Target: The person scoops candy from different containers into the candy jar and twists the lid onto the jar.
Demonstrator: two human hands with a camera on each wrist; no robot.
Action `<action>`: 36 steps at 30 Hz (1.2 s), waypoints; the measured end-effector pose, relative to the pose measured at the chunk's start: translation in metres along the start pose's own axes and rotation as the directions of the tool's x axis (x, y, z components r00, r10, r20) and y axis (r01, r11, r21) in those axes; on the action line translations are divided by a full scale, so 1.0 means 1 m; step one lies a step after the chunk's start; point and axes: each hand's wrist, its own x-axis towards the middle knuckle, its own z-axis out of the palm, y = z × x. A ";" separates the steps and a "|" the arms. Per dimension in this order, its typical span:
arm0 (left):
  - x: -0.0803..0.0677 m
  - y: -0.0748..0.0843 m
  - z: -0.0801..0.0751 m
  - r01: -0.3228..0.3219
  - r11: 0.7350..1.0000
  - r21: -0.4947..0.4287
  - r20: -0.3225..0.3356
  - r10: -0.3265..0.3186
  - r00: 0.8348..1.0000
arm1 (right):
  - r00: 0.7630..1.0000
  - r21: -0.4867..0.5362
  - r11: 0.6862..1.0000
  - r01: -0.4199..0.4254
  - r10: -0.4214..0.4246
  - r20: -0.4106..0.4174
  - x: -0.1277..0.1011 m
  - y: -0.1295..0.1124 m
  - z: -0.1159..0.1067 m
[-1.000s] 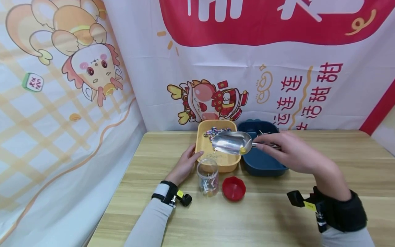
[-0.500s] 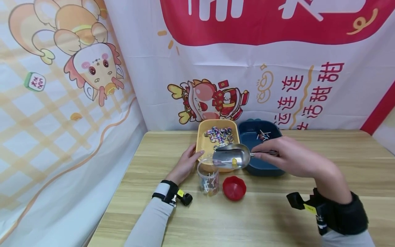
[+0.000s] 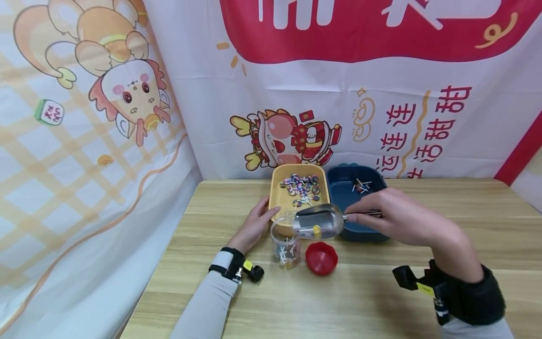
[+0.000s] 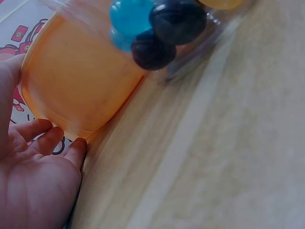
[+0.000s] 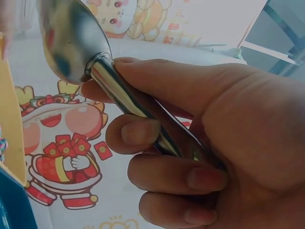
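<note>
My right hand [image 3: 391,216] grips the handle of a metal scoop [image 3: 328,214], fingers curled round it in the right wrist view. A yellow lollipop [image 3: 316,230] lies in the scoop, whose mouth tips left and overlaps the rim of a clear jar [image 3: 275,241]. White sticks and coloured balls show in the jar; blue and dark lollipop heads [image 4: 177,21] appear through its wall in the left wrist view. My left hand [image 3: 251,228] holds the left side of a yellow bin [image 3: 278,202], thumb over the rim and fingers against the outer wall [image 4: 81,81].
Several small swirl-coloured candies [image 3: 301,184] lie in the yellow bin. Beside it on the right stands a dark blue bin [image 3: 338,186] with several white-stick lollipops [image 3: 361,186]. A red scalloped bowl [image 3: 322,259] sits just right of the jar. A printed cloth hangs behind the table [image 3: 457,212].
The scoop has come down and towards me from above the yellow bin to the jar's rim. The lollipop has slid left within it. My left hand stays on the bin.
</note>
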 end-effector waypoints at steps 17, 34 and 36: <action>-0.001 -0.002 -0.001 -0.012 1.000 -0.011 0.007 0.012 1.000 | 0.999 0.011 1.000 -0.026 0.026 -0.021 -0.003 -0.001 -0.003; 0.002 -0.001 0.000 -0.008 1.000 -0.006 0.005 0.008 1.000 | 0.960 0.054 0.996 -0.076 0.088 -0.266 -0.038 0.027 -0.027; 0.001 -0.002 -0.001 -0.008 1.000 -0.008 0.009 0.008 1.000 | 0.944 0.029 0.990 -0.136 0.138 -0.299 -0.042 0.035 -0.029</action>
